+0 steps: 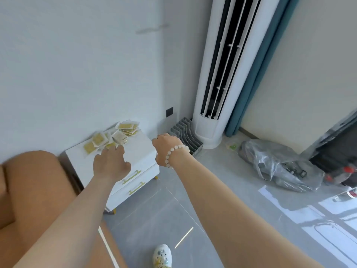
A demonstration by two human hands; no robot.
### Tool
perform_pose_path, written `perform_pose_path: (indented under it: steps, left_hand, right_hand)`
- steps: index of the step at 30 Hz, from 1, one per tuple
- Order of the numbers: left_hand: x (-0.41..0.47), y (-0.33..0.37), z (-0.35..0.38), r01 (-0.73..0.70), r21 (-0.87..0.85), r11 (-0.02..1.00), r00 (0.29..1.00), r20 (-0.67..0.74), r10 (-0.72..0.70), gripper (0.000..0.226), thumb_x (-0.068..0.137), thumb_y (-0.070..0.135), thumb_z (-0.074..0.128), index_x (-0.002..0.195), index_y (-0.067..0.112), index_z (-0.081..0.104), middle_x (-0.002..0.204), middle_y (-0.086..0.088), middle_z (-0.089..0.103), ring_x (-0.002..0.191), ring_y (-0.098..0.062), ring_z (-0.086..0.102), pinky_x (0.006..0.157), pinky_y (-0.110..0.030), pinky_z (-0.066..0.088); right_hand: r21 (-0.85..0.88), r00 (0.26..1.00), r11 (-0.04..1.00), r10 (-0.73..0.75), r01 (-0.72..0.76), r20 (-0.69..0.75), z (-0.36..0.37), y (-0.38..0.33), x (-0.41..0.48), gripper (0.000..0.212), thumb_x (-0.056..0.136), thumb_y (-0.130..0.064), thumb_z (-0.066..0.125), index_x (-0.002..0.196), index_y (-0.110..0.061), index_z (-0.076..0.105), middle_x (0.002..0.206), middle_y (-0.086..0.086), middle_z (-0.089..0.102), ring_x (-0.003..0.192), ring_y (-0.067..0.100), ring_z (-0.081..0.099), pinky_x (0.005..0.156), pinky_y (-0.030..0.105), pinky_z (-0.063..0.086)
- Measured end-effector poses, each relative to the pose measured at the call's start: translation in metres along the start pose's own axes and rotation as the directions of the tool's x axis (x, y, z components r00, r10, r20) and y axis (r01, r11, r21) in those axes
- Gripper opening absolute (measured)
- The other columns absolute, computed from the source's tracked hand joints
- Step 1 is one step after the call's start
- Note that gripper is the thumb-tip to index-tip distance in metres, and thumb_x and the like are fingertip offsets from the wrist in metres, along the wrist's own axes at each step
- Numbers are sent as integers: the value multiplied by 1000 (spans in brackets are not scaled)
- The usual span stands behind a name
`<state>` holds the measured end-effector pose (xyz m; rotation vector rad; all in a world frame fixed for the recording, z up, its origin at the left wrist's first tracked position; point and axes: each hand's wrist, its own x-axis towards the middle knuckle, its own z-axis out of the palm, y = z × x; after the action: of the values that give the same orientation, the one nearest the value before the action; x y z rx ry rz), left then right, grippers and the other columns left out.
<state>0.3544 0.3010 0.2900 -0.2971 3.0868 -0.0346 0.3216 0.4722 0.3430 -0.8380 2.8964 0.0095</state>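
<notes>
Left hand, fingers spread, reaches packets atop cabinet, 2 drawers closed; right hand seemingly curled, grip unclear.

Right grip: thin ring on one finger, blurred. Right wrist: bracelet of pale, round, pearly beads. Forearms bare. One foot visible: white clog-style shoe with small charms, one yellow.

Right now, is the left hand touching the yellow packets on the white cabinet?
Cannot tell. In the head view the fingertips of the left hand overlap the edge of the yellow packets, but may hover above them.
</notes>
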Motion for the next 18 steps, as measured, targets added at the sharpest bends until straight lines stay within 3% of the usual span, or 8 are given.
perform_pose_path:
  steps: [8, 18]
  left_hand:
    - [91, -54, 5, 97, -58, 994, 995, 21, -95, 41, 89, 33, 52, 125, 15, 47, 123, -3, 52, 113, -25, 50, 86, -34, 42]
    - [143, -107, 29, 170, -80, 982, 980, 120, -160, 38, 89, 29, 48, 125, 16, 46, 122, -2, 50, 113, -23, 48, 85, -33, 37]
  right_hand:
    - [-11, 998, 998, -65, 65, 17, 0, -19, 114, 29, 86, -8, 50, 114, -8, 55, 113, 8, 54, 106, 22, 52, 75, 26, 37]
    - [-20, 986, 991, -130, 132, 101, 13, -41, 207, 34, 86, -12, 51, 120, -11, 54, 115, 6, 54, 106, 23, 53, 75, 27, 39]
